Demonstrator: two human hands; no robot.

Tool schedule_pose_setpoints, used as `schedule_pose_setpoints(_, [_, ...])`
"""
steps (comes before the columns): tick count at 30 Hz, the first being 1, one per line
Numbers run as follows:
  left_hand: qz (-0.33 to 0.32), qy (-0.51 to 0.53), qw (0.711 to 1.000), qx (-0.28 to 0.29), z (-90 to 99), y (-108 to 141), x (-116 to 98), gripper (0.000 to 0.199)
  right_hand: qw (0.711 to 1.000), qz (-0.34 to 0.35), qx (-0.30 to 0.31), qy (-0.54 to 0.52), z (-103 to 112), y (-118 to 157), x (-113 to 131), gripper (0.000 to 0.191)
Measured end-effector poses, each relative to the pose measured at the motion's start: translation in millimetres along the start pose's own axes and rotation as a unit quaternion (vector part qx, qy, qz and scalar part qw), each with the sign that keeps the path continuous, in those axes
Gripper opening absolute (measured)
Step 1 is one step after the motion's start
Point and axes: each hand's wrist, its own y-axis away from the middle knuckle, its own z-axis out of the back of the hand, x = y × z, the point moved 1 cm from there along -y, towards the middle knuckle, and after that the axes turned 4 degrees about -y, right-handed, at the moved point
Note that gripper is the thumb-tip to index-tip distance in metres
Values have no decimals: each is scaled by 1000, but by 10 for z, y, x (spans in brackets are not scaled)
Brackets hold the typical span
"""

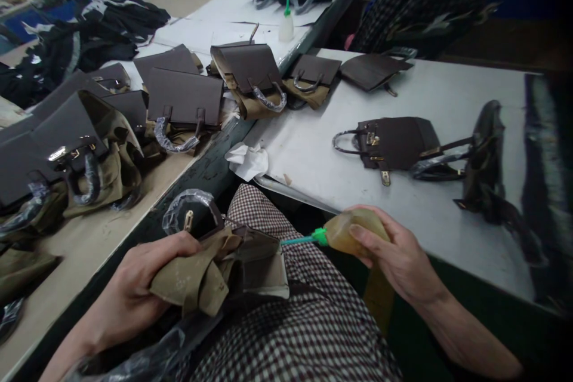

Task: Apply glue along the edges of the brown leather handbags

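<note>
My left hand (134,286) grips a dark brown handbag (259,256) on my lap, its fingers closed over the bunched olive lining (197,280). One bag handle, wrapped in clear plastic, arches up beyond those fingers. Wrapped in my right hand (403,256) is a squeeze bottle (353,230) of yellowish liquid with a green cap. Its thin nozzle (298,240) points left, and the tip is at the upper edge of the bag's open side. Whether the tip touches the edge I cannot tell.
Several brown bags with plastic-wrapped handles (183,95) lie on the left table. On the right table (304,173) are a finished-looking small bag (398,143), another dark bag (481,161) and crumpled white paper (248,160). A second bottle (286,27) stands farther back, near a person's checked sleeve (403,6).
</note>
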Motion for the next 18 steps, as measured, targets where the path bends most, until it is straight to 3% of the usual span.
schedule_pose_setpoints(2, [-37,-24,999,-23,-11,-26,31,31,999,18,-39,-20,33,12,-24,41])
schedule_pose_setpoints(5, [-55,-11,998,10,-233,-53,109,26,998,20,-62,23,82,51,-29,47])
schedule_pose_setpoints(10, [15,38,995,96,-647,-22,235,12,984,14,-38,172,54,55,-14,51])
schedule_pose_setpoints(18, [51,66,992,91,-656,34,237,5,954,106,23,278,-332,-181,-60,40])
